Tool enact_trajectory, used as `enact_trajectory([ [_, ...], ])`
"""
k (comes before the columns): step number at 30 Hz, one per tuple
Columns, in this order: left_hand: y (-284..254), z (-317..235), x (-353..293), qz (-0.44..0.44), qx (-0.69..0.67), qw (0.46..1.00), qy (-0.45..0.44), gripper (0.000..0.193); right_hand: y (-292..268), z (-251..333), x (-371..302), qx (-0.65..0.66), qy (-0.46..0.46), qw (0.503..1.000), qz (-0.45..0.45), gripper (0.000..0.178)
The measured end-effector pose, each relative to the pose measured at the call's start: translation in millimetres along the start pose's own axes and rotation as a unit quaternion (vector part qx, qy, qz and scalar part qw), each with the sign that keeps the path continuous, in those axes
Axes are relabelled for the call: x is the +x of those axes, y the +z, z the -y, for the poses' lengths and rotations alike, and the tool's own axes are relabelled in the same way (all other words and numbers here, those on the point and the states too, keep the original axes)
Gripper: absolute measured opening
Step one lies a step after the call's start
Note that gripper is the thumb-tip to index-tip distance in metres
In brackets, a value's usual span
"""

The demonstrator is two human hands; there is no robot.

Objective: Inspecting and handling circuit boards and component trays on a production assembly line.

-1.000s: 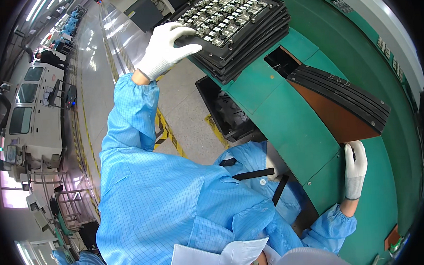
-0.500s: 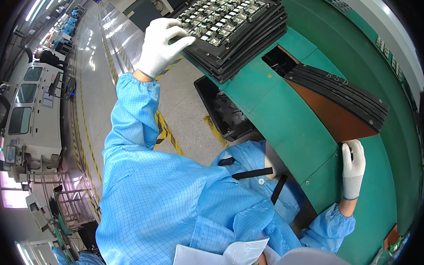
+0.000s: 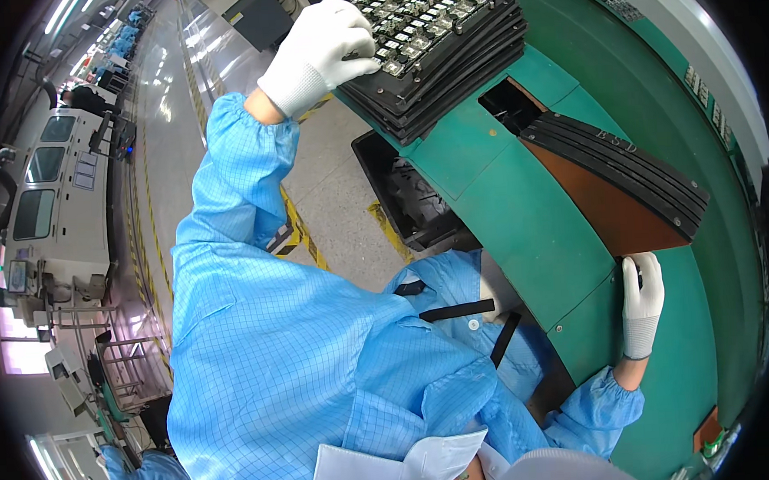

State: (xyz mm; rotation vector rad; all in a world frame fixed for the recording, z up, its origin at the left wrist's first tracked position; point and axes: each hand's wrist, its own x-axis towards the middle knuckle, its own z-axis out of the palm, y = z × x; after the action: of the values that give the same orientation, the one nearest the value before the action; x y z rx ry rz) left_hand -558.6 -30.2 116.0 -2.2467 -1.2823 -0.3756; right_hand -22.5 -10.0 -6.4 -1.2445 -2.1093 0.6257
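Observation:
My left hand (image 3: 327,53), in a white knit glove, reaches to the near left edge of the top black tray (image 3: 368,89). Its fingers are curled in and closed at the tray's rows of small metal and white parts (image 3: 416,37); what they hold is too small to name. Under that tray lie several more black trays in a stack. Also gloved in white, my right hand (image 3: 643,303) stays by the lower end of a brown box with a black ribbed top (image 3: 616,176). Its fingers are closed around something dark, mostly hidden.
The green worktop (image 3: 523,233) curves along my right side, with a rectangular opening (image 3: 512,105) beside the ribbed box. A black bin (image 3: 408,200) stands on the floor below the trays. White machines (image 3: 64,183) and another person in blue (image 3: 145,478) are at the left.
My left hand has moved right and slightly up over the tray's edge, and its thumb and fingers have drawn closer together. The right hand has barely moved.

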Motion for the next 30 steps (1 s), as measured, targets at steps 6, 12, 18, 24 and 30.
enact_trajectory([
  [6, 0, -15, 20, 0.031, -0.046, 0.996, -0.066, 0.018, -1, 0, 0, 0.005, 0.003, 1.000, 0.002, 0.015],
  [12, 13, -18, 29, 0.079, -0.046, 0.985, -0.149, 0.025, 0, -6, -1, -0.022, -0.014, 1.000, 0.003, 0.014],
  [18, 21, -6, 36, 0.157, -0.079, 0.971, -0.159, 0.031, 1, -9, -2, -0.035, -0.029, 0.999, -0.004, 0.014],
  [24, 26, -10, 44, 0.188, -0.040, 0.965, -0.179, 0.032, 0, -9, -2, -0.036, -0.030, 0.999, -0.004, 0.014],
  [30, 22, -12, 51, 0.238, -0.033, 0.951, -0.194, 0.036, 0, -8, -1, -0.041, -0.030, 0.999, -0.006, 0.014],
])
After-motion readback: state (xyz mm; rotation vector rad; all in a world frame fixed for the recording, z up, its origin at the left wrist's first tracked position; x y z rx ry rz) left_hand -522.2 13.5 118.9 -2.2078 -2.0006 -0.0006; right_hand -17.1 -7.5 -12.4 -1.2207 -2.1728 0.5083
